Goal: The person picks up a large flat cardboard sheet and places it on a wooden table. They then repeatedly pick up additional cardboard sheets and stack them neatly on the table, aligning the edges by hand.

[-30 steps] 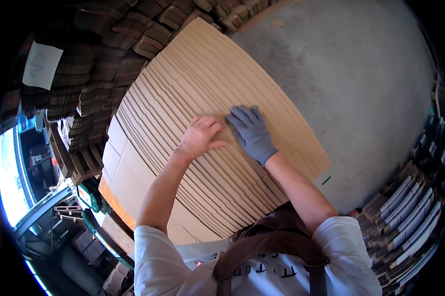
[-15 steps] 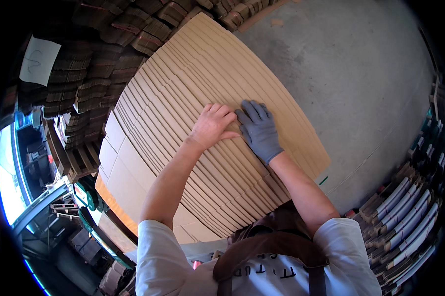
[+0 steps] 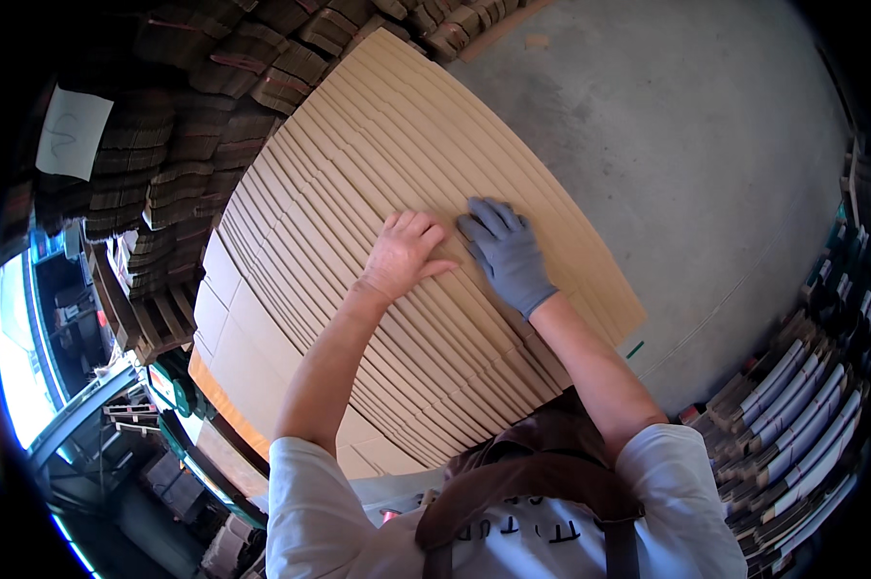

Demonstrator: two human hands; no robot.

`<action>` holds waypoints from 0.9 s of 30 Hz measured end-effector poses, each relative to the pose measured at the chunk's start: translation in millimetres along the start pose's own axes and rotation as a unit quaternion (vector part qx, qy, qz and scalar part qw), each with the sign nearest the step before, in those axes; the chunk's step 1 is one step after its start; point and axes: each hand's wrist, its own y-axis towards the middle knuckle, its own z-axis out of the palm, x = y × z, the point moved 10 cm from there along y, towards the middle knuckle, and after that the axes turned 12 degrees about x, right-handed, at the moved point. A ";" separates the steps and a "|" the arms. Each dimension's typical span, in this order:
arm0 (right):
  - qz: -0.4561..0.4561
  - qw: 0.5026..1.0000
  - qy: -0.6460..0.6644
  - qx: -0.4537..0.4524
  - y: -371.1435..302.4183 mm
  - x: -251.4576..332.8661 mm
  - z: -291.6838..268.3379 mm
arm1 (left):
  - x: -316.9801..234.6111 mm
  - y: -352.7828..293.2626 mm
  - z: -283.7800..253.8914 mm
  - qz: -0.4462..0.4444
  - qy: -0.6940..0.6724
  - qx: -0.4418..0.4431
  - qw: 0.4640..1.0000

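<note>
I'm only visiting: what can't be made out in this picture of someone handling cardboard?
All in the head view:
Left grip, bare: palm hidden by the hand's back.
Right grip, grey-gloved: palm hidden likewise.
Cardboard sheets: many mostly covered by overlapping neighbours.
White paper: its mark too unclear to read.
Brown apron: cut off by the lower edge.

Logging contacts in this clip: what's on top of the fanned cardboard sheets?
On the fanned cardboard sheets are the bare left hand, fingers curled, and the gray-gloved right hand, laid flatter. The cardboard directly under them is covered and cannot be seen.
</note>
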 end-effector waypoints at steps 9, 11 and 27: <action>-0.001 0.999 -0.041 -0.010 -1.7 -2.6 2.1 | -15.8 20.3 -11.0 0.050 0.016 -0.010 0.999; 0.004 0.999 -0.044 -0.002 -0.9 -3.6 2.9 | -11.6 22.9 -5.6 0.039 0.001 0.007 0.999; -0.017 0.999 -0.031 -0.008 2.2 -5.5 -2.0 | -6.4 2.3 2.0 -0.043 0.014 -0.018 0.999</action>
